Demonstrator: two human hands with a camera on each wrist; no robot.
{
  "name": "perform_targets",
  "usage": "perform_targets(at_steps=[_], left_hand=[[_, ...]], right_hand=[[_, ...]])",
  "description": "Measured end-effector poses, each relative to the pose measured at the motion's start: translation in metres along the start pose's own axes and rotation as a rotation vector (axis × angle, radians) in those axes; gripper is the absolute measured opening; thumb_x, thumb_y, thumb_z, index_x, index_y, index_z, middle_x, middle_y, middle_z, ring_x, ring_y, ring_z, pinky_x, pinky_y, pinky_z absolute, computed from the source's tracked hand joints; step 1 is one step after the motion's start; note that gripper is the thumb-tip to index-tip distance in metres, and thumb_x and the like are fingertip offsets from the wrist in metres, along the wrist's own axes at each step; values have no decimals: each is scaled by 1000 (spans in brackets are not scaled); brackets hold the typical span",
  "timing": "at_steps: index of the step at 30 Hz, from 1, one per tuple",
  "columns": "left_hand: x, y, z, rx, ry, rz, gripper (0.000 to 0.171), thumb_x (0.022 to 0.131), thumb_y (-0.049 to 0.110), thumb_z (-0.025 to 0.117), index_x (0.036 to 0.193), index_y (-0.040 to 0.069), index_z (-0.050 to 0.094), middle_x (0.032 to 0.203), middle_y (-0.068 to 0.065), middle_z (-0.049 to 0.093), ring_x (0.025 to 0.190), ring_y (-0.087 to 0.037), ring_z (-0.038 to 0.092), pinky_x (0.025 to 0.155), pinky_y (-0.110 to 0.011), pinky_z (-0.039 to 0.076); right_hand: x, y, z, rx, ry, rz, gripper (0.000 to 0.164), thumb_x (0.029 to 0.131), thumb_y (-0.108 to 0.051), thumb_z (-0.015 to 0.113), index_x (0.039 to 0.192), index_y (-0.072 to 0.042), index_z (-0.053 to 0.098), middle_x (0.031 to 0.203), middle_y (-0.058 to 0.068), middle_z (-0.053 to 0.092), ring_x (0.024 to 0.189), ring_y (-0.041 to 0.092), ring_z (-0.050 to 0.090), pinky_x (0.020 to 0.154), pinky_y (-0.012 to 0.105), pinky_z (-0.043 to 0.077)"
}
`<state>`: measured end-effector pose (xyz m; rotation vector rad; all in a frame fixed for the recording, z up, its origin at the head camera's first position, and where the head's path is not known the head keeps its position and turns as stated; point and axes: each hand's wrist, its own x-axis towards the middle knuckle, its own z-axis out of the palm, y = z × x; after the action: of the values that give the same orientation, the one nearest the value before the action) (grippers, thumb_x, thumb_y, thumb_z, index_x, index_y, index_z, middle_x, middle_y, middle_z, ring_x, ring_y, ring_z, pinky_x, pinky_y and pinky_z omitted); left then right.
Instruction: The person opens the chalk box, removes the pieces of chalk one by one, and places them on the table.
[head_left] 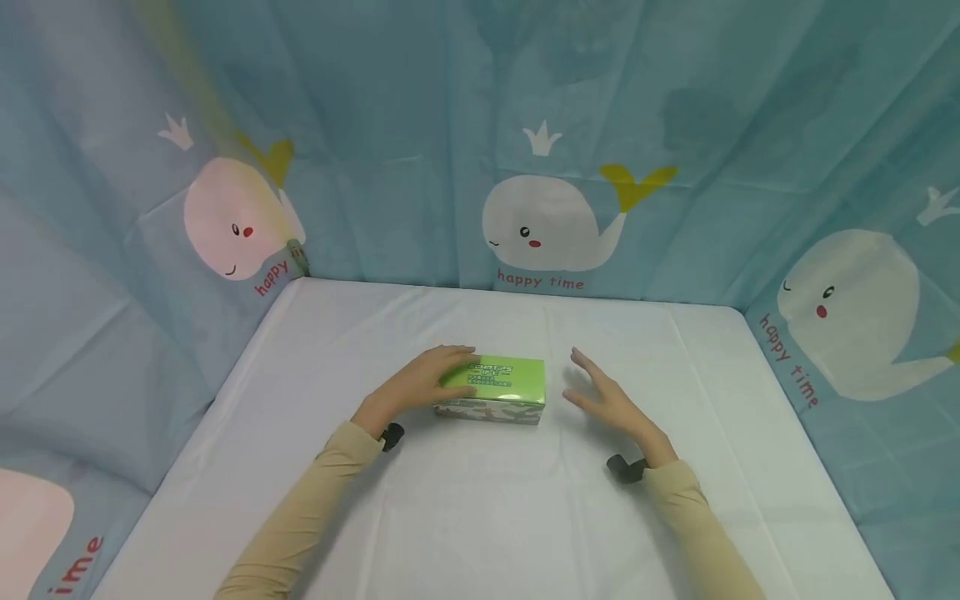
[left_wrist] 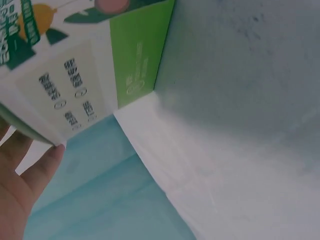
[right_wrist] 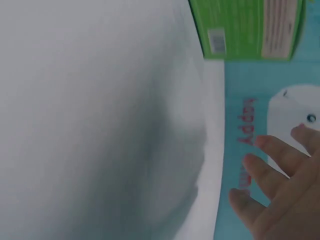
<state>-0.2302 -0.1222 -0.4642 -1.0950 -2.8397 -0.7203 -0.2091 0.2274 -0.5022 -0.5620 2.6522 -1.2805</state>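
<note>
A green-topped cardboard box with white lettering and a patterned front side lies on the white table. At its left end, my left hand holds it, thumb over the near part of the top and fingers toward the far edge. The left wrist view shows the box's printed white side, with fingertips right at a corner. My right hand hovers off the box's right end, fingers spread and apart from it. In the right wrist view this hand holds nothing, and the box's green face is above.
A white cloth covers the table. Pale blue curtains with whale prints and red lettering hang behind it and along both sides. Black wrist cameras are strapped under both wrists, beside beige sleeves.
</note>
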Motion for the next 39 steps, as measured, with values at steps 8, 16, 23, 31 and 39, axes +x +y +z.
perform_targets(at_steps=[8,16,23,31,39], left_hand=[[1,3,4,44,5,41,61,75,57,56,125,23,48,132,2,42,121,-18,37,102,-36,33],[1,1,9,89,15,63,60,74,59,55,124,25,50,131,3,43,121,-15,38,105,-34,29],[0,1,7,120,-16,99,60,77,57,53,126,22,48,131,1,43,121,-16,38,102,-33,35],[4,2,-2,80,-36,126,59,78,55,54,124,18,50,129,-4,46,118,-18,42,98,-33,40],[14,2,-18,-166,-132,-62,51,82,60,40,121,28,52,111,6,59,87,-11,58,84,-31,48]], right_hand=[[6,-14,28,-48,-67,-16,90,69,-52,66,139,-31,14,143,-7,24,132,19,20,107,48,21],[12,-10,43,-24,-51,-55,96,66,-48,70,140,-28,11,138,0,33,128,22,29,106,49,21],[15,-10,45,-29,-36,-20,92,63,-50,72,135,-37,16,135,-5,35,125,20,34,105,46,26],[17,-10,43,-33,-45,-20,93,63,-48,72,136,-35,15,135,-2,36,123,22,36,105,48,26],[18,-10,42,-14,-58,-49,92,64,-47,72,136,-32,16,130,0,41,122,24,37,103,48,29]])
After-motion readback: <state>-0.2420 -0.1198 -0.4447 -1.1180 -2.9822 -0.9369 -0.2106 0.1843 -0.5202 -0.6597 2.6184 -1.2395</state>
